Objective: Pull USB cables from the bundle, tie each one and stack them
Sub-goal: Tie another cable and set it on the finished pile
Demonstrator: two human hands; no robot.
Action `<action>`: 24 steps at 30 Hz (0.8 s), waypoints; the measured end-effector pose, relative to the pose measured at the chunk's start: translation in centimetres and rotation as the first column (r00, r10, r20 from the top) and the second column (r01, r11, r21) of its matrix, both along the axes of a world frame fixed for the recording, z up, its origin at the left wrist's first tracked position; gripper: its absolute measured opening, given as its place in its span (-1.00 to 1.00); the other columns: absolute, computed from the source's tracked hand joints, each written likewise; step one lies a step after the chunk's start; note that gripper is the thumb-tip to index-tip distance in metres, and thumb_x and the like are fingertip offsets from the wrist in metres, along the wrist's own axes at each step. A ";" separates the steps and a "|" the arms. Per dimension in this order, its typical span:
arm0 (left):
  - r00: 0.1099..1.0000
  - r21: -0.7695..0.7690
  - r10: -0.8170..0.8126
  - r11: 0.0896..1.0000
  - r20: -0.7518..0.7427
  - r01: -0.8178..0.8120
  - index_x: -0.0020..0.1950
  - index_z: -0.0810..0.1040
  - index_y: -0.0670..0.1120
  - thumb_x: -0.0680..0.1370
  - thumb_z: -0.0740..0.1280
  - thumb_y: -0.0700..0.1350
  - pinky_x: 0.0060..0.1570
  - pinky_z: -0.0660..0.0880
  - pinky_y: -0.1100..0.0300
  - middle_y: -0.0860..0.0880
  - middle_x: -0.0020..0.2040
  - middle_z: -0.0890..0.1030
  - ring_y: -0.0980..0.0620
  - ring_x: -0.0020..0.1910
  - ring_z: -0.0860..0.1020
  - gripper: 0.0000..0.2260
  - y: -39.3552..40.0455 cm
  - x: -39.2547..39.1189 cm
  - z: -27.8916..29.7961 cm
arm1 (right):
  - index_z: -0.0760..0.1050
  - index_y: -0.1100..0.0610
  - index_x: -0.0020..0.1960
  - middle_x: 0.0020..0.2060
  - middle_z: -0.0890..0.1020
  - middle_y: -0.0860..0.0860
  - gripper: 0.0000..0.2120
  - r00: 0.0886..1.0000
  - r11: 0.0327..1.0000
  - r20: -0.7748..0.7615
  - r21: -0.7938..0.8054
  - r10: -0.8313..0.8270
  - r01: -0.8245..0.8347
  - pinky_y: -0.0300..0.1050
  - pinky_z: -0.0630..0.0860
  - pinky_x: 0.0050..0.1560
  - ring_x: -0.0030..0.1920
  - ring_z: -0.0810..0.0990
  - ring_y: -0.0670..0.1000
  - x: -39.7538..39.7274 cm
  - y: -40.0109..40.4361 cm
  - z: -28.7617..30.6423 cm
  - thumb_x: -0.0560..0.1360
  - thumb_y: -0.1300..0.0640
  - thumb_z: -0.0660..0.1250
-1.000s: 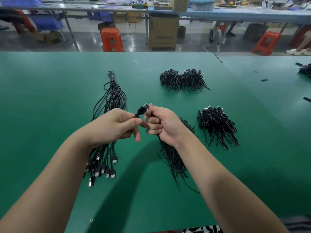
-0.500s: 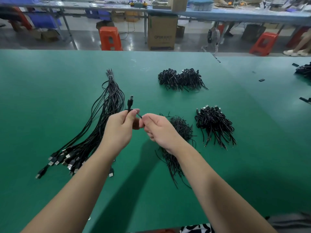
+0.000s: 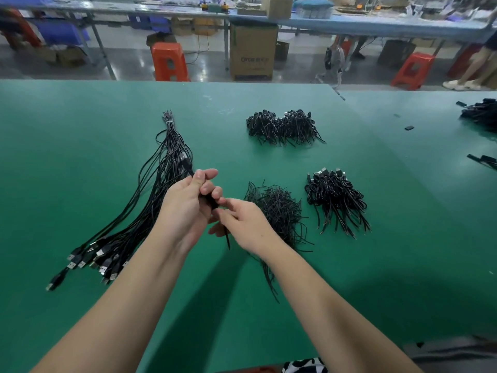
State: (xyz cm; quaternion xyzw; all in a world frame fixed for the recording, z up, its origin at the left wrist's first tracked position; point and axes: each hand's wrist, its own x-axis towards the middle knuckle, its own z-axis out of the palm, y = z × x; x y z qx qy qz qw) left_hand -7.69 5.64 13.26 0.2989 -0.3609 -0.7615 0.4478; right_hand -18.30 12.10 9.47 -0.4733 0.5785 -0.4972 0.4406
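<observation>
Worktop: green worktop (image 3: 80,157), orange stools and cardboard boxes on the floor past its far edge.
Bundle: loose bundle of USB cables (image 3: 150,200) fanned toward the left edge, plugs nearest the near-left corner.
Left hand: left hand (image 3: 185,208), grip curled around one folded USB cable (image 3: 209,201), mid-worktop.
Right hand: right hand (image 3: 246,224) pinches a thin black tie (image 3: 227,238) hanging from that cable.
Stacks: tied stacks (image 3: 336,200) right of the hands, another (image 3: 282,126) nearer the far edge.
</observation>
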 end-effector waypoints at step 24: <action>0.348 -0.553 0.434 0.567 0.831 0.611 0.14 0.63 -0.02 0.61 0.26 0.13 -0.25 0.40 0.22 0.09 -0.31 0.58 0.09 -0.28 0.53 -0.70 -0.5 1.6 0.8 | 0.42 0.16 0.28 0.08 0.59 0.11 -0.78 0.714 1.000 -0.700 0.013 -0.004 0.018 -0.05 0.41 -0.05 0.04 0.58 0.18 -1.3 0.9 -0.8 0.68 0.12 0.14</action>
